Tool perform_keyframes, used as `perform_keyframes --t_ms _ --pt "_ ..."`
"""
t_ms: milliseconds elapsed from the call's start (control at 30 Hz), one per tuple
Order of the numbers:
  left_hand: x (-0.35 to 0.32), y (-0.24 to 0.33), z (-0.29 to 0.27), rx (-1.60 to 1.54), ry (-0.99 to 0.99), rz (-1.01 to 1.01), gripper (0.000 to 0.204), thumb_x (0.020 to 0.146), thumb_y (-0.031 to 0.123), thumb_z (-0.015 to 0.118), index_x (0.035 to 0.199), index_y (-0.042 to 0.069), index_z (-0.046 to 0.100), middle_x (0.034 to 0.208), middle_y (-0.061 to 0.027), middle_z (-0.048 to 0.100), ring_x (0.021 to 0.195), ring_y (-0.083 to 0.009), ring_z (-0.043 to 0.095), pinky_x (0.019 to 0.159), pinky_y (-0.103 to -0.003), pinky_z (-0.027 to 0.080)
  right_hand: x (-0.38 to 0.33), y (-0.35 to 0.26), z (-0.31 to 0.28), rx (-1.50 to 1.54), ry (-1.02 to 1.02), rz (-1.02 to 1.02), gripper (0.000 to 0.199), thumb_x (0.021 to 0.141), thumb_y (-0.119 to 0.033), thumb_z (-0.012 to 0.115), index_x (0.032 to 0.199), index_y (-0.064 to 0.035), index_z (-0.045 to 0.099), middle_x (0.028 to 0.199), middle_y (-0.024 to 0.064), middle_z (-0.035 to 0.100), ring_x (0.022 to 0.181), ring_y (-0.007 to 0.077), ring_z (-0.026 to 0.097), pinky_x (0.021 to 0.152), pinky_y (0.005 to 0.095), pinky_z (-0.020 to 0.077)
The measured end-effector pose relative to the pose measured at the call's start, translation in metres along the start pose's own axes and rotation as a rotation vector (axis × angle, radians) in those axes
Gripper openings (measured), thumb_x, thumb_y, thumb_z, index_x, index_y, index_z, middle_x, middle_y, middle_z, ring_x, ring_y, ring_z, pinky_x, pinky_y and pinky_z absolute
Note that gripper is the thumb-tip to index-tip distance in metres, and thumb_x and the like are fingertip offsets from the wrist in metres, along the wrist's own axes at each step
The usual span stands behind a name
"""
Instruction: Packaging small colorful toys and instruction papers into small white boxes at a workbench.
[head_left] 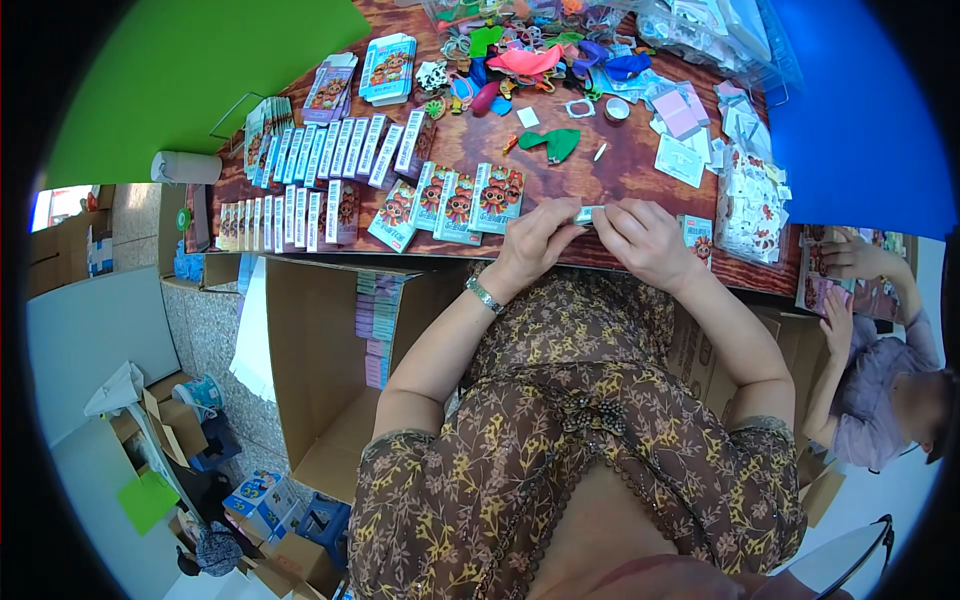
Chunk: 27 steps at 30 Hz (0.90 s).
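Close to the table's near edge, my left hand (537,243) and my right hand (650,243) come together, both with closed fingers. Between their fingertips they pinch a small pale box (588,214), seen end-on and mostly covered by the fingers. Just left of my left hand, several small printed boxes (497,200) lie overlapping in a fan. One more printed box (697,238) lies beside my right hand, partly hidden by it. A green balloon-like piece (550,146) rests on the table beyond my hands.
Two rows of standing boxes (290,218) fill the table's left. Colourful loose trinkets (525,62) are heaped at the back. A bag of printed pieces (750,205) and cards (680,160) lie right. An open carton (325,350) stands below the left edge. Another person (885,380) works at right.
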<state>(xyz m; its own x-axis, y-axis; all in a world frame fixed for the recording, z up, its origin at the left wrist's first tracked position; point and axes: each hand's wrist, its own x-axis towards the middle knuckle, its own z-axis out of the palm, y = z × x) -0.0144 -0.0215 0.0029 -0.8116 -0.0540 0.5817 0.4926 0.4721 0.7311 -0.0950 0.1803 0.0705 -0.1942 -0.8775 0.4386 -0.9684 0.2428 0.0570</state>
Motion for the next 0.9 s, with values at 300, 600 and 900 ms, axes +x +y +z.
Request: perform_keyframes --t_ms 300,600,900 --pt "-0.007 0.0 -0.002 0.071 -0.01 0.054 0.028 0.082 0.003 0.079 0.108 0.006 0.07 0.115 -0.0141 0.069 0.092 -0.0306 0.072 0.073 -0.037 0.061 -0.021 0.022 -0.002 0.59 0.025 0.317 0.033 0.082 0.0 0.073 0.114 -0.004 0.069 0.106 0.0116 0.067 0.098 0.0281 0.067 0.079 0.038 0.0565" --pt "-0.002 0.003 0.001 0.143 -0.044 0.122 0.027 0.08 0.005 0.081 0.104 0.005 0.069 0.115 -0.0156 0.069 0.091 -0.0295 0.072 0.072 -0.036 0.061 -0.026 0.019 0.007 0.361 0.042 0.136 0.029 0.08 -0.001 0.077 0.109 -0.003 0.069 0.11 0.0135 0.068 0.094 0.0302 0.068 0.077 0.0379 0.0583" --pt "0.008 0.008 0.007 0.156 -0.002 0.066 0.021 0.084 0.005 0.075 0.102 0.003 0.066 0.112 -0.0152 0.069 0.095 -0.0327 0.07 0.076 -0.039 0.058 -0.028 0.015 0.029 0.546 0.104 0.379 0.021 0.089 -0.006 0.072 0.11 -0.0037 0.068 0.115 0.0161 0.069 0.097 0.0328 0.07 0.082 0.039 0.0578"
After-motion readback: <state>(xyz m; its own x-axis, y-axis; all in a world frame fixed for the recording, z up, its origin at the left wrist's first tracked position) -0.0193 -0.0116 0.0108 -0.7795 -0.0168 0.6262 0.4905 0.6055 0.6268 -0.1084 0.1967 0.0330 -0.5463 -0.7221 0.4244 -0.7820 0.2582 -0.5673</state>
